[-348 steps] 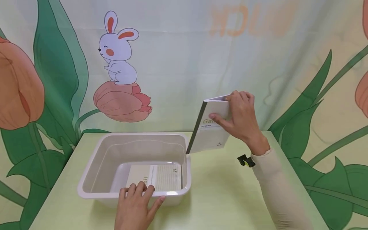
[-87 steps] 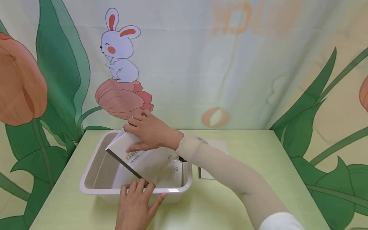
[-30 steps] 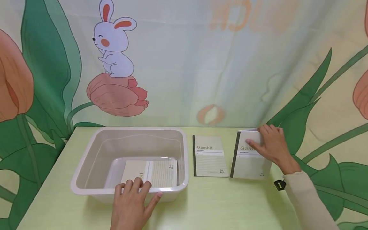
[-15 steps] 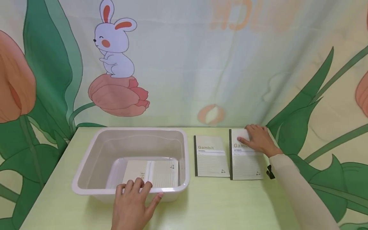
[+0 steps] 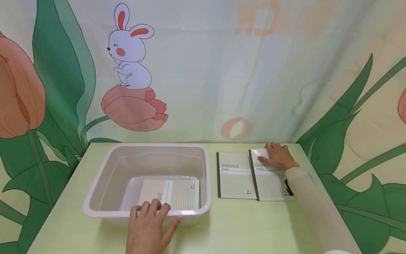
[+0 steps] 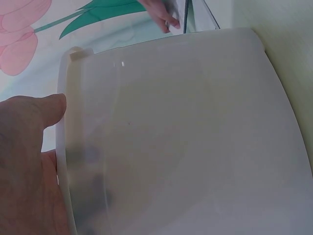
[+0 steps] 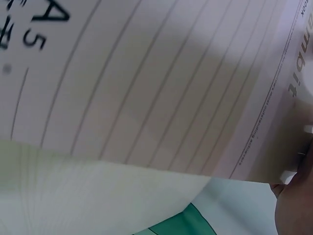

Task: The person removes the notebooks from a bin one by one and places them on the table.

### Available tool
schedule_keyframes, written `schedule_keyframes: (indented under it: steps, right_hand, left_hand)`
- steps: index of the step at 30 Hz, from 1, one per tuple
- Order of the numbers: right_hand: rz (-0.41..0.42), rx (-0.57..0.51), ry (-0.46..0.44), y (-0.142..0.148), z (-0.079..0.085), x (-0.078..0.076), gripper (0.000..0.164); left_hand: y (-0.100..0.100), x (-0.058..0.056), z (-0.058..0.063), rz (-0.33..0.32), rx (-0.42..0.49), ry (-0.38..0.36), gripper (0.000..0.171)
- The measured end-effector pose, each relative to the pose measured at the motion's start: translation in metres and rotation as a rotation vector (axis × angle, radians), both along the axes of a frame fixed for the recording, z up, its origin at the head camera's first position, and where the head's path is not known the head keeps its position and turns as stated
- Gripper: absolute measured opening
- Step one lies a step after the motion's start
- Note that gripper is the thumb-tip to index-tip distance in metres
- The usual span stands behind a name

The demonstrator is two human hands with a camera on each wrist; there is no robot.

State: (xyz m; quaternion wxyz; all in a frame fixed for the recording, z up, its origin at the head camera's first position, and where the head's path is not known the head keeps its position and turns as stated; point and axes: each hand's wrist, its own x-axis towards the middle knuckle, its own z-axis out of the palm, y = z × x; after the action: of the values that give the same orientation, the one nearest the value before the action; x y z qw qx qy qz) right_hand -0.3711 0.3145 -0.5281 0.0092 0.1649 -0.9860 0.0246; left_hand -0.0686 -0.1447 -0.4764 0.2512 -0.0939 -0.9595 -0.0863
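My left hand [image 5: 148, 225] grips the front rim of a pale grey plastic tub [image 5: 177, 150], fingers curled over the edge and thumb outside. In the left wrist view the tub's wall [image 6: 186, 127] fills most of the picture. Inside the tub lies a cream notebook [image 5: 184, 194] with a lined cover, its near part hidden by the rim and fingers. To the right, my right hand [image 5: 279, 156] pinches a "Gambit" notebook [image 5: 269, 181] with a dark spine by its upper right edge. That notebook is low at the table, close beside a similar notebook [image 5: 234, 180] lying flat.
The pale green table [image 5: 238, 225] extends in front of the notebooks. A curtain [image 5: 196, 77] printed with a rabbit and tulips hangs right behind the table's far edge.
The first notebook went down right of the tub. Another was lifted from the tub, carried right and lowered from nearly upright beside it. My left hand stayed on the rim.
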Motion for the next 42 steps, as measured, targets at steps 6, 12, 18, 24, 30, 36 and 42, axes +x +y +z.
schedule_keyframes:
  steps: [6, 12, 18, 24, 30, 36, 42]
  right_hand:
    - [-0.019, 0.034, -0.006, 0.001, -0.003, 0.003, 0.073]
    - [-0.024, 0.008, -0.030, -0.001, -0.007, 0.002, 0.068]
    - [0.025, -0.009, 0.013, -0.010, -0.001, 0.001, 0.069]
    - [0.123, -0.073, 0.118, -0.022, 0.017, 0.011, 0.065]
    - [0.200, -0.104, 0.200, -0.040, 0.039, 0.027, 0.064]
    - [0.305, -0.116, 0.276, -0.065, 0.075, 0.053, 0.064]
    - [0.428, -0.088, 0.349, -0.096, 0.113, 0.077, 0.062]
  left_hand:
    - [0.002, 0.000, -0.002, -0.017, 0.011, 0.035, 0.051]
    - [0.002, 0.000, -0.002, -0.019, 0.013, 0.034, 0.052]
    - [0.002, -0.001, -0.001, -0.012, 0.002, 0.012, 0.050]
    - [0.002, -0.001, 0.000, -0.008, -0.001, 0.007, 0.048]
    - [0.002, -0.001, 0.000, 0.001, 0.005, -0.001, 0.046]
    - [0.002, 0.000, -0.001, -0.001, 0.011, 0.004, 0.046]
    - [0.003, 0.000, 0.000, -0.001, 0.019, 0.016, 0.048]
